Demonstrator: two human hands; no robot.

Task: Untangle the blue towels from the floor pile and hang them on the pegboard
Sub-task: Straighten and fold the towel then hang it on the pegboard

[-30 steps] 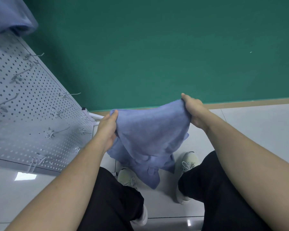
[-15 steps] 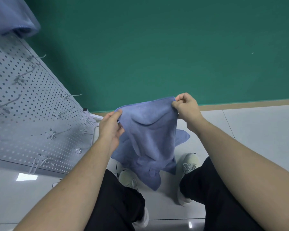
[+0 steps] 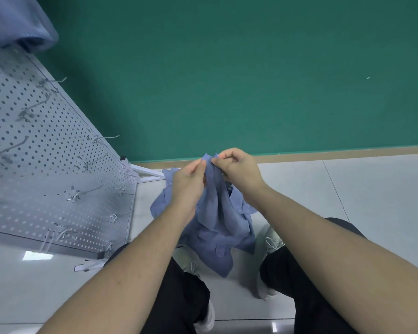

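No brand, label or writing could be read anywhere. The blue towel (image 3: pixel 217 213) was a soft, slightly fuzzy, periwinkle cloth, bunched into long vertical folds and hanging freely below both hands, above the floor (image 3: pixel 348 201) and between the person's two pale shoes. Its top edge was gathered into a narrow peak where the hands met. The left hand (image 3: pixel 187 186) pinched that edge from the left with thumb and fingertips, the other fingers curled. The right hand (image 3: pixel 237 169), touching or nearly touching the left, pinched the same peak from the right, knuckles bent. More blue cloth spread out behind and below the left hand, and I could not tell whether that was the same towel or a second one tangled with it.

Well to the left of the left hand stood the pegboard (image 3: pixel 46 165), grey, perforated, with bare metal hooks. Another blue towel (image 3: pixel 17 22), cut off by the frame's corner, hung at its top. The lower towel hem hid part of the left shoe.
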